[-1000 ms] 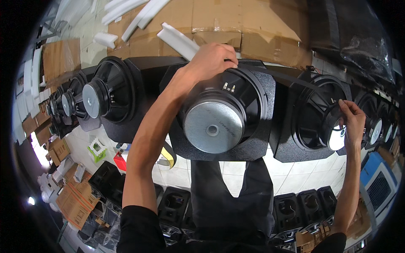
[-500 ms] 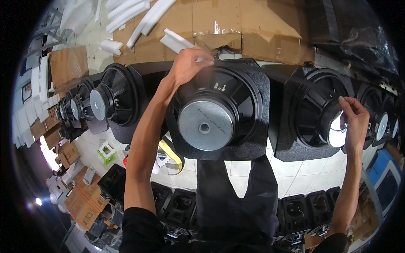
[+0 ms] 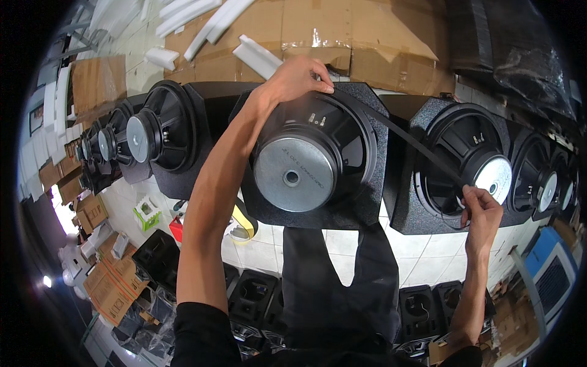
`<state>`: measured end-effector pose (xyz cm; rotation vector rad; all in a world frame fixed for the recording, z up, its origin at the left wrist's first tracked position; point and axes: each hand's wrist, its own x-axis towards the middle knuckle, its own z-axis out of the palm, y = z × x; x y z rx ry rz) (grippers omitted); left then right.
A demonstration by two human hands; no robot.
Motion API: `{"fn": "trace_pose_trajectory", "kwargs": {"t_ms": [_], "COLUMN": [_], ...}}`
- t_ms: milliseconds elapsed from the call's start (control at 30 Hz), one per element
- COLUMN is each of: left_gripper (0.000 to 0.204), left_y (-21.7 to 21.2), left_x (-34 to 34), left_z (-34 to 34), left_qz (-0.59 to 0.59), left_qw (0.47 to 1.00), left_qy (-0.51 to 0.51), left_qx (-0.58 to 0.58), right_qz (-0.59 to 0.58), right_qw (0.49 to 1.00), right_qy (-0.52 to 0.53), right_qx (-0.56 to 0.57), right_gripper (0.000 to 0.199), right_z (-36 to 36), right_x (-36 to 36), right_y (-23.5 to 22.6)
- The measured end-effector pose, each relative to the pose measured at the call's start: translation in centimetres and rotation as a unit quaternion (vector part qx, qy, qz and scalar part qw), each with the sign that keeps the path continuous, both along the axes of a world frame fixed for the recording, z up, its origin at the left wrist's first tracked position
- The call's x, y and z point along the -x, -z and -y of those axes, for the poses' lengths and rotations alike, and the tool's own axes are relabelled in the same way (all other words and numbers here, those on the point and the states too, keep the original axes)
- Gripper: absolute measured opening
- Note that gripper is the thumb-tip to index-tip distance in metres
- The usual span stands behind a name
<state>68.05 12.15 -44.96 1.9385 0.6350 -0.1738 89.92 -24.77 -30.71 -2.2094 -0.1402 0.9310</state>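
Between my hands runs a narrow black strip [image 3: 418, 145], pulled nearly straight across the rim of the middle speaker driver and over the driver to its right. At the far rim of the middle speaker driver [image 3: 295, 174], my left hand [image 3: 299, 81] pinches one end of the strip. My right hand [image 3: 482, 213] grips the other end, beside the silver magnet of the right-hand speaker driver [image 3: 493, 177]. The middle driver rests magnet up on a black textured speaker cabinet [image 3: 367, 199] in front of my body.
More cabinets with drivers stand in a row; one speaker driver [image 3: 165, 125] is at left. Flattened cardboard [image 3: 391, 37] and white foam pieces [image 3: 257, 56] lie beyond. Black cabinets [image 3: 252, 300] line the floor behind my legs. A blue-and-white appliance [image 3: 550, 257] stands at far right.
My left hand has shifted right along the middle driver's far rim. My right hand has moved left and nearer, and the strip now slants more steeply between them.
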Motion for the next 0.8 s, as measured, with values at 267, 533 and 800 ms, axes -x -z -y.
{"fn": "trace_pose_trajectory", "kwargs": {"t_ms": [267, 533, 800], "left_gripper": [0.013, 0.017, 0.021], "left_y": [-0.6, 0.0, 0.9], "left_x": [-0.4, -1.4, -2.3], "left_z": [0.0, 0.0, 1.0], "left_qz": [0.024, 0.015, 0.032], "left_qw": [0.989, 0.996, 0.996], "left_qy": [0.092, 0.088, 0.077], "left_qx": [-0.11, -0.02, 0.031], "right_qz": [0.029, -0.005, -0.033], "right_qw": [0.999, 0.999, 0.997], "right_qy": [0.015, 0.031, 0.075], "right_qx": [0.018, 0.019, 0.01], "right_gripper": [0.024, 0.025, 0.026], "right_z": [-0.1, 1.0, 1.8], "right_x": [2.2, 3.3, 5.4], "right_y": [-0.1, 1.2, 3.1]}}
